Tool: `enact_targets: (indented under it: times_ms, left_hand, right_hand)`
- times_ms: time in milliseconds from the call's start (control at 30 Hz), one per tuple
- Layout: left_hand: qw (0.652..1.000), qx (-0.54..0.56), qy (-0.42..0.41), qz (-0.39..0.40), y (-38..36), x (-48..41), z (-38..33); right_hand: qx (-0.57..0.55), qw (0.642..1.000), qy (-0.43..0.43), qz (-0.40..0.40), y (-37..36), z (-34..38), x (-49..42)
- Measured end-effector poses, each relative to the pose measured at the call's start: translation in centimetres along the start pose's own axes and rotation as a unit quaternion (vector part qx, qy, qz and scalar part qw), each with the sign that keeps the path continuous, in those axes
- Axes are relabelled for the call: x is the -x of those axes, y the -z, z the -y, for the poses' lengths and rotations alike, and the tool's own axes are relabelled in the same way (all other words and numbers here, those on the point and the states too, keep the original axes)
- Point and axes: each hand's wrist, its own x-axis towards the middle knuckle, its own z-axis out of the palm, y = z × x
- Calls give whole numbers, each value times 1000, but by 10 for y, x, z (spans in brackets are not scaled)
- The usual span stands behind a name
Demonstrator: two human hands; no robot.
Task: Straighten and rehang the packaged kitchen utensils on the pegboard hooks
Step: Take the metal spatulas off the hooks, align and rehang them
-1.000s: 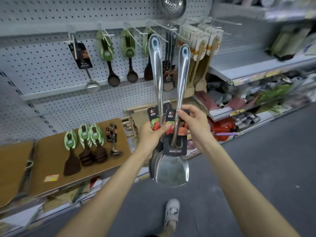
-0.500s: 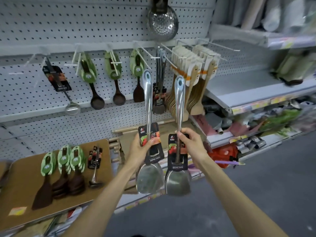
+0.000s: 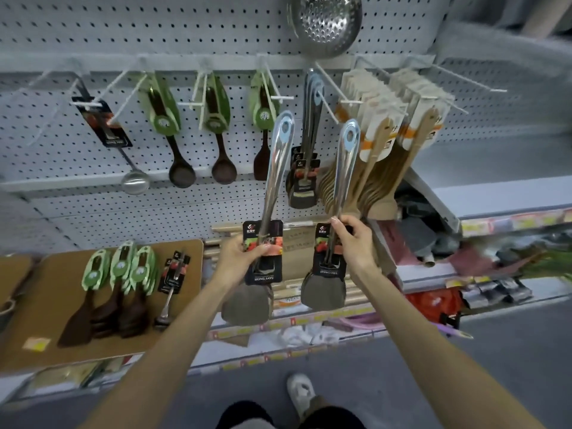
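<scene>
My left hand grips a steel spatula by its black card label, handle pointing up. My right hand pinches a second steel spatula the same way, a hand's width to the right. Both handle tops, each with a blue-rimmed hole, reach up near a white hook where more steel spatulas hang. The white pegboard carries the row of hooks.
Green-carded dark spoons and a steel ladle hang to the left, wooden spatulas to the right. A perforated skimmer hangs above. Loose utensils lie on a brown board at lower left. Cluttered shelves run right.
The two spatulas, held together a second ago, have been drawn apart, one in each hand, and raised closer to the hooks. The view has tilted upward.
</scene>
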Motion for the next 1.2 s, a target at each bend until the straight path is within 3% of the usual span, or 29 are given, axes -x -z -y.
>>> enact_targets:
  times_ms: [367, 700, 1033, 1200]
  left_hand:
    - [999, -8, 13, -29, -36, -40, 19]
    - [998, -20, 16, -63, -40, -62, 25]
    - [997, -8, 7, -70, -41, -69, 24]
    - [996, -6, 4, -92, -32, -70, 19]
  right_hand:
    - [56, 991, 94, 76, 8, -7, -71]
    - [50, 984, 142, 98, 0, -8, -86]
    - [61, 985, 118, 106, -16, -5, -129]
    - [19, 990, 66, 127, -31, 10, -159]
